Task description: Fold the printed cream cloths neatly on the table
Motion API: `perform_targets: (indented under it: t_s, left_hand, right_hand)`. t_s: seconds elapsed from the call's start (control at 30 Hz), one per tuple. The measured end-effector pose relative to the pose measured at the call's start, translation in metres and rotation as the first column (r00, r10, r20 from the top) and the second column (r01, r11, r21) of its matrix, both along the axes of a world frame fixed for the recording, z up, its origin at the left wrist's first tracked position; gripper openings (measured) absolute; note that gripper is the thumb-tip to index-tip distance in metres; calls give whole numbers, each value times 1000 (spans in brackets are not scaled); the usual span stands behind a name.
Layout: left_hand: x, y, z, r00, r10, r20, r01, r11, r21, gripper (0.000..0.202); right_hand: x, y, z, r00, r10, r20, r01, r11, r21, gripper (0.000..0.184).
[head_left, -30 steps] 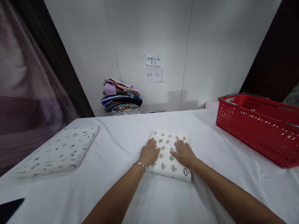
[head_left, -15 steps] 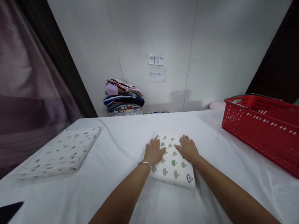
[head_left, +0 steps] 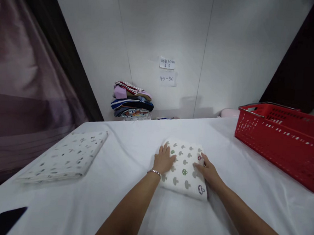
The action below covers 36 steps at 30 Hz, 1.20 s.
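folded cloth (head_left: 180, 168) between both hands (head_left: 164, 162) (head_left: 209, 173)

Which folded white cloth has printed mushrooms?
The mushroom cloth touched by the left hand and right hand; the other white cloth, farther left, has scattered marks.

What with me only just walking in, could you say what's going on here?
A person has both bare hands on a folded mushroom-print cloth on a white-covered table. The left hand rests on its left side; the right hand is at its right edge, thumb on top. Another folded cloth lies to the left, and a red basket stands to the right.
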<state>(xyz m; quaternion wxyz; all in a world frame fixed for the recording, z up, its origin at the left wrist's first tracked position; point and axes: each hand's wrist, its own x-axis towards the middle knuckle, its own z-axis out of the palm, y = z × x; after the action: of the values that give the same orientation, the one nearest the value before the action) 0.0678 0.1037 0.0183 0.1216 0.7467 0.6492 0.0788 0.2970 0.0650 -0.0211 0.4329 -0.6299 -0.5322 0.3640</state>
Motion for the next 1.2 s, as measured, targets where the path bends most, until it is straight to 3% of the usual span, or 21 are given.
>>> perform_targets:
  t_s: [0.17,0.33,0.43,0.53,0.63,0.77,0.93,1.03,1.2]
  left_hand:
    - [2,1,10,997,41,68,-35,996,-82,61]
    - [6,-27,18,966,136,218,-81,966,-245,76]
    - [4,-54,17,955,108,277,-34,965,-259,80]
    - [1,-68,16,965,67,253,-14,979,-205,73]
    - [4,-57,16,987,29,157,-25,999,-32,65]
    - [12,-20,12,997,-54,54,45,986,158,60]
    - [10,7,-5,997,40,61,-44,997,62,66]
    - [7,9,-12,997,47,63,-52,996,66,67]
    - [7,6,-10,997,48,65,-50,998,41,67]
  right_hand:
    - [-13,-12,0,976,-16,217,15,1000,4,74]
    - [4,9,11,920,105,378,-143,987,74,74]
    - [24,19,22,793,172,585,-253,966,59,63]
    - [25,18,33,603,100,791,-284,954,96,55]
    - [2,4,38,491,85,867,-386,913,129,56]
    - [-30,-17,27,445,244,862,-507,862,18,62]
    - [-34,-27,16,434,296,851,-534,845,-21,62]
    - [-33,-28,18,442,309,842,-537,843,-27,62]
    - [-29,-23,29,487,354,799,-525,849,-56,62]
